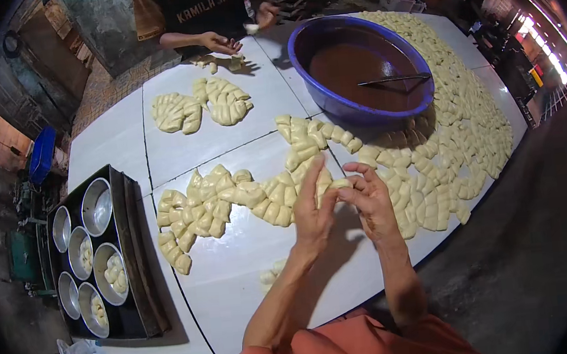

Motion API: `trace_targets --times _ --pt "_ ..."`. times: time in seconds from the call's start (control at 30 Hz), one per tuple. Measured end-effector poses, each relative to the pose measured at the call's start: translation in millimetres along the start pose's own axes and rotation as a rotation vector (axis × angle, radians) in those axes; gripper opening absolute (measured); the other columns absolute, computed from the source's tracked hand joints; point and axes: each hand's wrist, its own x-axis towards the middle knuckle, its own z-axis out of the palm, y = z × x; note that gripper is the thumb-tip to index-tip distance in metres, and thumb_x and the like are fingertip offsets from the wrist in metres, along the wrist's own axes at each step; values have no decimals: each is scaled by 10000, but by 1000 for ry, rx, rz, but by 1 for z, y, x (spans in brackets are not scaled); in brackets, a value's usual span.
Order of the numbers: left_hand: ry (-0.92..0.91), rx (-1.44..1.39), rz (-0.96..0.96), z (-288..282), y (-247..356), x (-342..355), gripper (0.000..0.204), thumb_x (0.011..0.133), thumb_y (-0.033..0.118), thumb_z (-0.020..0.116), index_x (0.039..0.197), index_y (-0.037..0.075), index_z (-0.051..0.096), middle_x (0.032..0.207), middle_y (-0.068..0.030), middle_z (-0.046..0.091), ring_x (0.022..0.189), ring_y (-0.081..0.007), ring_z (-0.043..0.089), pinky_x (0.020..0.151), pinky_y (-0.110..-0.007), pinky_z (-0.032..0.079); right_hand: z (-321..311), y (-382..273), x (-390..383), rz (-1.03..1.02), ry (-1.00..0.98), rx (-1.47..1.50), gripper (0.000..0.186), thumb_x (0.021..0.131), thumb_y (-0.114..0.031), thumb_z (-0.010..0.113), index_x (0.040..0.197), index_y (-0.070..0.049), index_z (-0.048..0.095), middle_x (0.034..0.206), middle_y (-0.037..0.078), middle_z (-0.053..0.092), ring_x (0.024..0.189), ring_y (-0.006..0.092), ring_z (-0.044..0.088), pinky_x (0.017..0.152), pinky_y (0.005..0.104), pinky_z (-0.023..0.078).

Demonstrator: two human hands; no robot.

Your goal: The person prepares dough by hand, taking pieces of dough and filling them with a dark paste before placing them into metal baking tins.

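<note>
Near the middle of the table, my left hand and my right hand meet over a small piece of pale dough. Fingertips and thumbs of both hands pinch it, hiding part of it. Just beyond and beside my left hand lie cut dough pieces, packed in a sheet that stretches left. A much larger spread of dough pieces covers the right side of the table, close to my right hand. A few more pieces sit by my left forearm.
A purple basin of brown filling stands at the far side, a dark-handled tool in it. On the left, a black tray holds several round tins, some with dough. Across the table, another person's hands handle dough near two dough clumps.
</note>
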Motion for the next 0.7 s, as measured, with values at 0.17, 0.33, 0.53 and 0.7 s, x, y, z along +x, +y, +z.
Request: trace_targets --times 0.17,0.33,0.53,0.7 --pt "81 -249 74 48 -21 5 600 913 237 730 1383 -54 499 1270 -175 651 1174 -205 618 974 -311 492 2 -6 6 89 -23 394 305 892 -30 683 1168 -57 556 1009 27 633 904 110 627 839 269 526" --pt "106 -442 -155 77 -27 4 677 896 88 706 1460 -65 363 1389 -193 543 1252 -234 554 1028 -328 462 -19 -6 34 98 76 442 231 927 -154 664 1123 -87 561 953 -9 592 901 110 607 844 279 506" --pt "1 -364 -399 57 -30 16 807 885 29 687 1554 114 244 1542 -191 324 1337 -310 448 990 -381 499 -60 -66 119 -150 58 -75 186 964 -213 631 1073 -80 559 888 -9 597 794 83 593 650 222 482" --pt "-56 -284 -600 13 -22 28 459 946 128 662 1359 3 503 1346 -154 550 1196 -223 560 885 -332 555 -86 -113 201 -147 63 -1010 235 979 -259 542 1046 -43 603 823 80 667 767 176 649 637 329 507"
